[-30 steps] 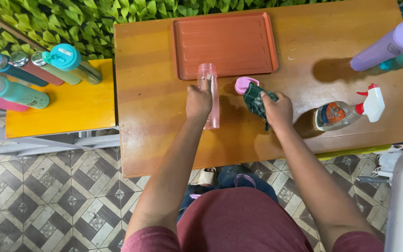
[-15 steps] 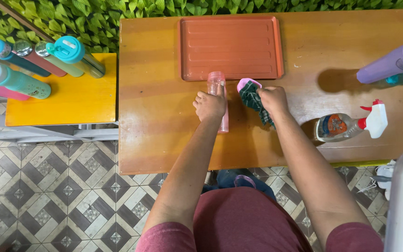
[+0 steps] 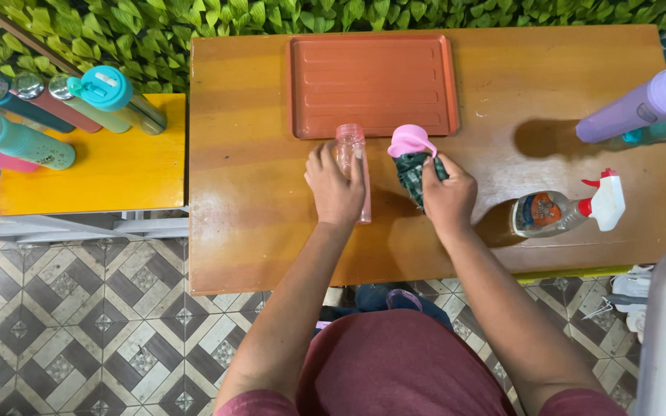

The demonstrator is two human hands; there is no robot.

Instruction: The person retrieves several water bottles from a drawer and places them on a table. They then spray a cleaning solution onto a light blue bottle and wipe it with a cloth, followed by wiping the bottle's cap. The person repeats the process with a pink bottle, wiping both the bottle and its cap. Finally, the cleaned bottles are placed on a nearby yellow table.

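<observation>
A clear pink bottle [image 3: 351,146] without its lid stands on the wooden table [image 3: 256,208], and my left hand [image 3: 334,189] grips its side. My right hand [image 3: 447,192] holds a dark green checked cloth [image 3: 412,171] together with the pink bottle lid [image 3: 411,141], which rests on top of the cloth. Both hands are close together, just in front of the red-brown tray [image 3: 371,81].
A spray bottle [image 3: 560,212] with a white and red trigger lies to the right. A lilac bottle [image 3: 641,104] and a teal one stand at the far right. Several coloured bottles [image 3: 55,108] are on the yellow side table [image 3: 94,169]. A leafy wall is behind.
My right hand has lifted the pink lid off the table with the cloth and turned it upward. My left hand keeps its grip on the bottle.
</observation>
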